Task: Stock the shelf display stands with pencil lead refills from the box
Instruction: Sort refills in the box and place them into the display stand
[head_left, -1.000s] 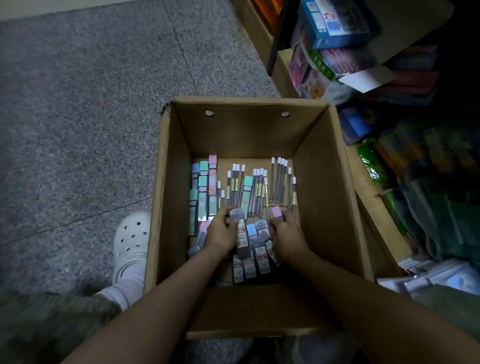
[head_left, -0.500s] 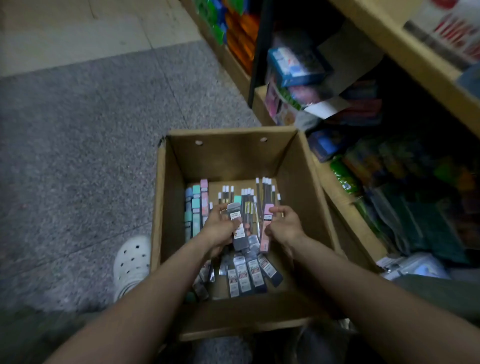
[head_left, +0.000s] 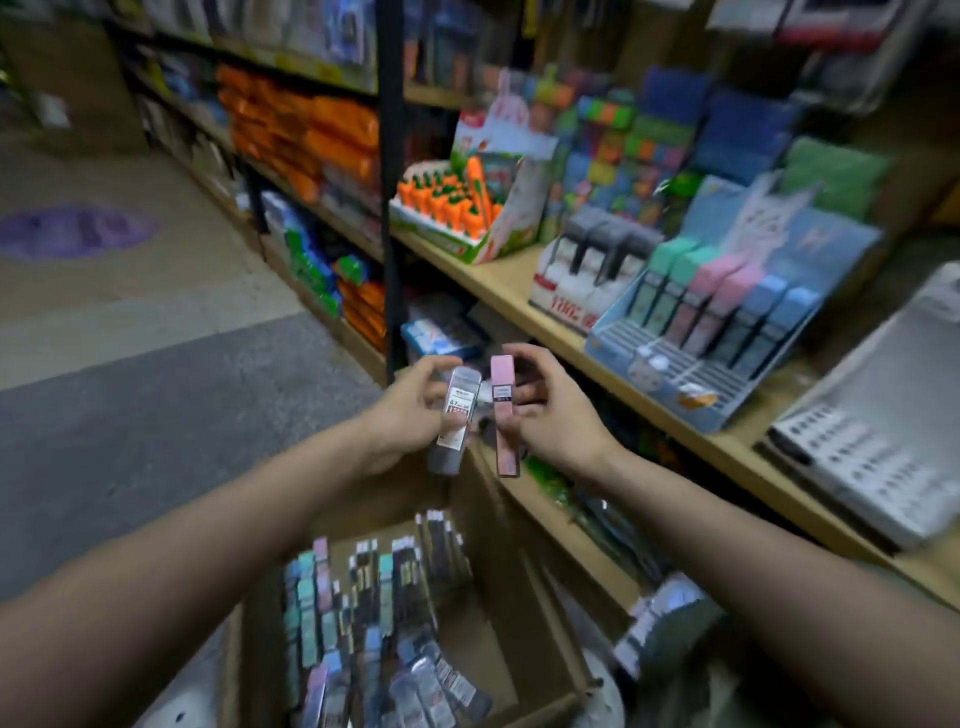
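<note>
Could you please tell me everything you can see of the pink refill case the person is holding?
The pink refill case is a slim, flat, rectangular box, plastic by the look, with a paler pink cap end at the top and a small dark-and-white label below it. It stands nearly upright in the air above the cardboard box, pinched by the right hand. The grey refill case in the left hand is just beside it; whether they touch is unclear.

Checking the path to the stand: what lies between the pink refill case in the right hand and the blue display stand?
In the head view, only the wooden shelf edge lies between the pink refill case and the blue display stand.
</note>
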